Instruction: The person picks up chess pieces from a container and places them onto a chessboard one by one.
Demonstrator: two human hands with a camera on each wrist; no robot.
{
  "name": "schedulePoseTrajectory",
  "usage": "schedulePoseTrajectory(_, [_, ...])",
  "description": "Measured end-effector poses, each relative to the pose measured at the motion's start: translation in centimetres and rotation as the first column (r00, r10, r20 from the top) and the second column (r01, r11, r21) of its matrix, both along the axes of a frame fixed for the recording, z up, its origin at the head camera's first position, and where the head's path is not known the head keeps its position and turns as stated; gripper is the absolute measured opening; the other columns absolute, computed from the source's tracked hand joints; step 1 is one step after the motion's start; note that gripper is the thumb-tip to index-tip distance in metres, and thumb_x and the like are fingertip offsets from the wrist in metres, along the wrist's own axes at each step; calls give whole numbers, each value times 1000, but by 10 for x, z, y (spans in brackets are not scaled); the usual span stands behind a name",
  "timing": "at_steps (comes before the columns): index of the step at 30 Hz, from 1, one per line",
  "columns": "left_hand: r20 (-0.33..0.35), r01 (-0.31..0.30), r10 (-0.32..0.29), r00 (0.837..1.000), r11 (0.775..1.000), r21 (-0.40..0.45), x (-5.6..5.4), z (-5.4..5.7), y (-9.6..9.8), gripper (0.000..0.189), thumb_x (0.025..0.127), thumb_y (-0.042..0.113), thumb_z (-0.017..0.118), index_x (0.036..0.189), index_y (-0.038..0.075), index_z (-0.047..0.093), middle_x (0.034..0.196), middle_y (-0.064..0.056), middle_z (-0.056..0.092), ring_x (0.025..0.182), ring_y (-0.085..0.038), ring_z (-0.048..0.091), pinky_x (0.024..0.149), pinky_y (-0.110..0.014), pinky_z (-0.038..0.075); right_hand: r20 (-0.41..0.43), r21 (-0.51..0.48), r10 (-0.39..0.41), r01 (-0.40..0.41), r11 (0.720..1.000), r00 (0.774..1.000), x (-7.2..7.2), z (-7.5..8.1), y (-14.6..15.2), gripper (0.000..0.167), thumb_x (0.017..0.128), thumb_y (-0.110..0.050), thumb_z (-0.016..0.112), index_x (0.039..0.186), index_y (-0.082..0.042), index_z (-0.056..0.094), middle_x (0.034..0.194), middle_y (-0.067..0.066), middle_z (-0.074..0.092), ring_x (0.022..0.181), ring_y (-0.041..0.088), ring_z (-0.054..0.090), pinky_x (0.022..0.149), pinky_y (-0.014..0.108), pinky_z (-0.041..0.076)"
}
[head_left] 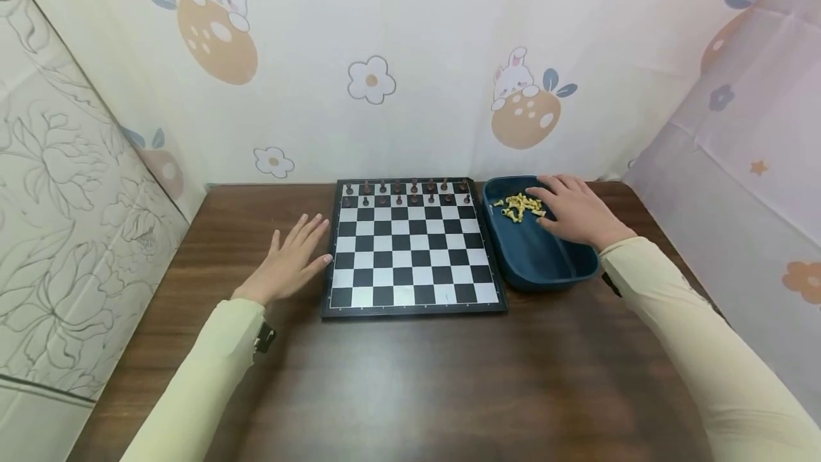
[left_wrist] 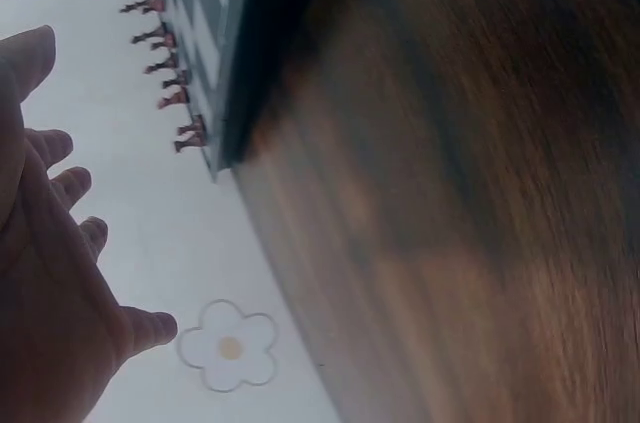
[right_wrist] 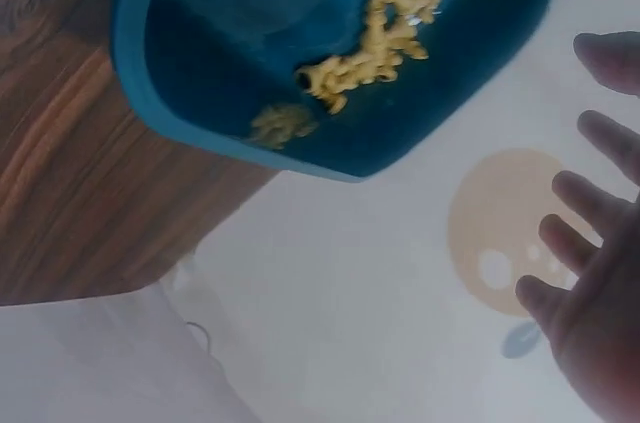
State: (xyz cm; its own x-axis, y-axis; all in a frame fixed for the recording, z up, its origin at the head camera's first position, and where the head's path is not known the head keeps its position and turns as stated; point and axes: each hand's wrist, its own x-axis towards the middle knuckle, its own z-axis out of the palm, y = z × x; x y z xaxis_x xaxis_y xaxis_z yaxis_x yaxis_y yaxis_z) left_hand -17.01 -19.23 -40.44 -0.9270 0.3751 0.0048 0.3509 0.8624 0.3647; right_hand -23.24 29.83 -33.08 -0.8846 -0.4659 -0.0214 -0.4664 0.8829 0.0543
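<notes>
A chessboard with black and white squares lies on the table. Two rows of dark brown chess pieces stand along its far side; the left wrist view shows several of these pieces at the board's edge. My left hand is spread beside the board's left edge, fingers extended, holding nothing. Right of the board sits a blue bin with a pile of pale yellow chess pieces at its far end. Above the bin's right side is my right hand, fingers extended and apart, holding nothing.
The brown wooden table extends in front of the board and bin. A curtain printed with rabbits and flowers hangs directly behind them. A white panel with flower relief borders the left side, and more printed cloth borders the right.
</notes>
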Motion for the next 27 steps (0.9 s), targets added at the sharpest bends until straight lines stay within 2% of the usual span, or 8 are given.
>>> schedulePoseTrajectory(5, [57,-18,16,998,1000,22,-7,-10,-2,64,100,38,47,154,16,20,159,-12,9,144,-35,-1,105,-69,-5,-33,14,14,-13,1000,999,-17,-12,0,48,84,-14,69,129,-2,57,133,27,44,124,45,35,103,62,26])
schedulePoseTrajectory(12, [85,-49,47,995,998,24,-18,-13,2,67,100,38,46,154,13,15,159,-13,10,144,-35,1,105,-69,-1,-81,51,77,-73,996,994,-36,-20,2,36,78,-10,73,113,-1,67,111,20,54,104,39,45,88,59,39])
schedulePoseTrajectory(18, [101,-50,48,994,999,14,-31,-21,7,65,100,36,44,154,13,17,158,-13,13,144,-37,3,103,-72,0,-71,107,94,-86,991,993,-47,-29,4,34,76,-12,77,108,-3,70,100,17,57,97,36,48,81,57,43])
schedulePoseTrajectory(27, [148,-92,92,985,996,-5,-36,-39,10,64,102,36,37,154,8,10,159,-13,10,144,-36,3,103,-72,-2,-38,133,125,-119,984,991,-53,-50,-2,33,71,-12,82,103,-7,73,95,13,62,90,33,50,76,51,45])
